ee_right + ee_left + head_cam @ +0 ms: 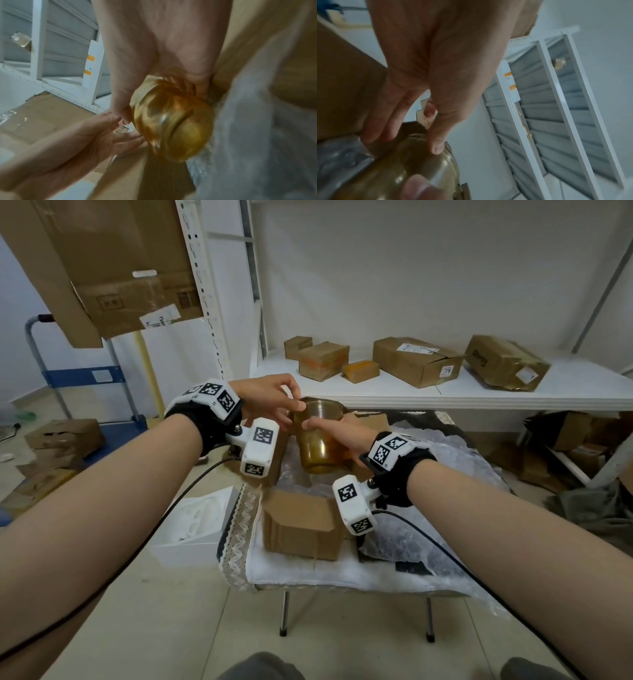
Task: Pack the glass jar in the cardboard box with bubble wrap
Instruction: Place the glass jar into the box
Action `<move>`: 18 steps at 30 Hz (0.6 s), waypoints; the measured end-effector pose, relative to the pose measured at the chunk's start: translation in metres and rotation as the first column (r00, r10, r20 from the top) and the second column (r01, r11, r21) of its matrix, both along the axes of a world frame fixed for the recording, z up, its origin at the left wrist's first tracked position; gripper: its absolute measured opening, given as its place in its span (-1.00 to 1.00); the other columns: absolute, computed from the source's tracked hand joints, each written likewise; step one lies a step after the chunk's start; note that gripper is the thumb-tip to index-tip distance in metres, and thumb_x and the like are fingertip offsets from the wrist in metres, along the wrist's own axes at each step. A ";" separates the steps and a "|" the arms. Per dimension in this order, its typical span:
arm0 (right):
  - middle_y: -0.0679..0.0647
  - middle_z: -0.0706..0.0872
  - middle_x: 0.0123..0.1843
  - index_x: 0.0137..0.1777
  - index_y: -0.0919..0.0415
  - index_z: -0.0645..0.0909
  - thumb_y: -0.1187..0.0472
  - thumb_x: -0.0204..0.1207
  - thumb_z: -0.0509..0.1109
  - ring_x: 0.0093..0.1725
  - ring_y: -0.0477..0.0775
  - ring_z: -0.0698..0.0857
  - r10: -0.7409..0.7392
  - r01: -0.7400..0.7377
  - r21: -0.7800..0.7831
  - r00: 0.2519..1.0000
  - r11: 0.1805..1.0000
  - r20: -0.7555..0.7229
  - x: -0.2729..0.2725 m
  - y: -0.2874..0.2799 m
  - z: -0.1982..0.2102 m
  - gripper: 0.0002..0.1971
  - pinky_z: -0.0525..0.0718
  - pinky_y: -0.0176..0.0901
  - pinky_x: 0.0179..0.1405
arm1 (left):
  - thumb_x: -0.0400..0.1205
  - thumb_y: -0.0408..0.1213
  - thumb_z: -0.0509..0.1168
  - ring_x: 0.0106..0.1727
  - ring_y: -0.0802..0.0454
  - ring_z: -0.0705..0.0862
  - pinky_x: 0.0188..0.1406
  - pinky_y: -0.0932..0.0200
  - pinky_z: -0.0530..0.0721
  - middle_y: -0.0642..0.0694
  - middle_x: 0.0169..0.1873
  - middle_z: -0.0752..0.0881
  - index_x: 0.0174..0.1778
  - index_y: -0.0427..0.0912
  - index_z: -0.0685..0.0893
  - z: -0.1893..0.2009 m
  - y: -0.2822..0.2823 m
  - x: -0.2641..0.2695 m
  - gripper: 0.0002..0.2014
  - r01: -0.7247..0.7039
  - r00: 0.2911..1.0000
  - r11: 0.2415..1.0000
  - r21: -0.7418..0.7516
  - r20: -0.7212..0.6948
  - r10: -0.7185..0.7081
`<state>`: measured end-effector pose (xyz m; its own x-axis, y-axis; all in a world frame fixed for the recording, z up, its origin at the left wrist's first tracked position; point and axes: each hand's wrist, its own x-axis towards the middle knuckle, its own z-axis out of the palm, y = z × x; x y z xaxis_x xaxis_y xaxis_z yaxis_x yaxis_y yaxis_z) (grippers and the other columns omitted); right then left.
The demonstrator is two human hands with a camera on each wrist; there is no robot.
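Since glass jar (317,446) looks slick, fragile: your right hand (346,436) grips its body, left hand (270,398) touches rim, fingers straight.

Right hand (346,436) curled in a grip, left hand (270,398) loosely extended

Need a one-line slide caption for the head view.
Right hand holds an amber glass jar above the open brown cardboard box; left hand touches its rim.

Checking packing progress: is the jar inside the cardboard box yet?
No, the right hand holds the glass jar up above the cardboard box, with the left hand touching its rim.
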<state>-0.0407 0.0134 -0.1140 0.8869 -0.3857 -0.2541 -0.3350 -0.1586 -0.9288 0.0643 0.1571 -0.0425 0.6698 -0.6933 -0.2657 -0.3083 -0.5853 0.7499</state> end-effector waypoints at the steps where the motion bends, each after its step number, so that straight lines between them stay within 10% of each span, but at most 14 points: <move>1: 0.16 0.66 0.24 0.44 0.22 0.37 -0.35 -0.16 0.63 0.19 0.23 0.68 -0.033 0.032 0.015 0.999 0.999 0.019 -0.005 0.001 0.001 0.16 0.71 0.21 0.22 | 0.62 -0.28 0.41 -0.09 -0.27 0.78 0.15 -0.31 0.72 -0.30 -0.07 0.72 -0.03 -0.15 0.55 0.001 0.000 -0.003 -0.85 -0.021 0.997 0.998 0.067 0.073 0.016; 3: 0.16 0.69 0.21 0.45 0.20 0.41 -0.31 -0.08 0.61 0.17 0.23 0.70 -0.093 0.086 0.096 0.993 0.992 0.073 -0.007 0.000 0.002 0.08 0.73 0.23 0.20 | 0.49 -0.31 0.45 -0.06 -0.27 0.79 0.14 -0.32 0.73 -0.22 -0.17 0.78 -0.20 -0.12 0.65 0.001 -0.003 -0.010 -0.91 -0.024 0.973 0.968 0.248 0.227 -0.034; 5: 0.16 0.72 0.21 0.47 0.17 0.43 -0.32 -0.11 0.63 0.15 0.26 0.74 -0.112 0.098 0.146 0.990 0.984 0.091 -0.005 -0.004 0.001 0.11 0.75 0.26 0.15 | 0.43 -0.34 0.47 -0.17 -0.08 0.79 -0.15 0.07 0.81 -0.03 -0.30 0.80 -0.26 -0.05 0.71 -0.005 -0.010 -0.019 -0.90 -0.010 0.939 0.918 0.396 0.321 -0.128; 8: 0.16 0.72 0.20 0.46 0.20 0.42 -0.35 -0.14 0.62 0.14 0.26 0.74 -0.109 0.099 0.114 0.991 0.989 0.080 -0.004 -0.006 0.000 0.14 0.76 0.25 0.14 | 0.51 -0.44 0.47 -0.33 0.12 0.69 -0.55 0.38 0.62 0.12 -0.52 0.73 -0.23 -0.08 0.72 -0.020 -0.025 -0.029 -0.84 0.115 0.939 0.822 0.557 0.210 -0.273; 15: 0.15 0.74 0.19 0.48 0.20 0.38 -0.31 -0.13 0.67 0.12 0.22 0.77 -0.123 0.094 0.197 0.982 0.976 0.145 -0.006 -0.012 -0.012 0.16 0.79 0.22 0.09 | 0.23 0.04 0.48 -0.07 0.03 0.75 0.01 0.07 0.77 0.09 -0.10 0.80 -0.10 0.15 0.78 -0.029 -0.032 -0.032 -0.69 -0.011 0.859 0.605 0.796 0.318 -0.402; 18: 0.17 0.75 0.18 0.43 0.22 0.47 -0.28 0.04 0.64 0.11 0.19 0.78 -0.127 0.068 0.266 0.969 0.961 0.211 -0.018 -0.006 -0.007 -0.02 0.80 0.08 0.04 | 0.38 -0.16 0.50 -0.33 -0.02 0.63 -0.22 0.14 0.69 -0.11 -0.30 0.69 -0.16 -0.12 0.67 -0.022 -0.034 -0.051 -0.79 -0.117 0.764 0.548 0.828 0.427 -0.483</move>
<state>-0.0587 0.0071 -0.1208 0.8934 -0.4216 -0.1550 -0.1161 0.1165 -0.9864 0.0131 0.1228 -0.0648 0.7613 -0.5221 -0.3844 -0.6430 -0.6841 -0.3444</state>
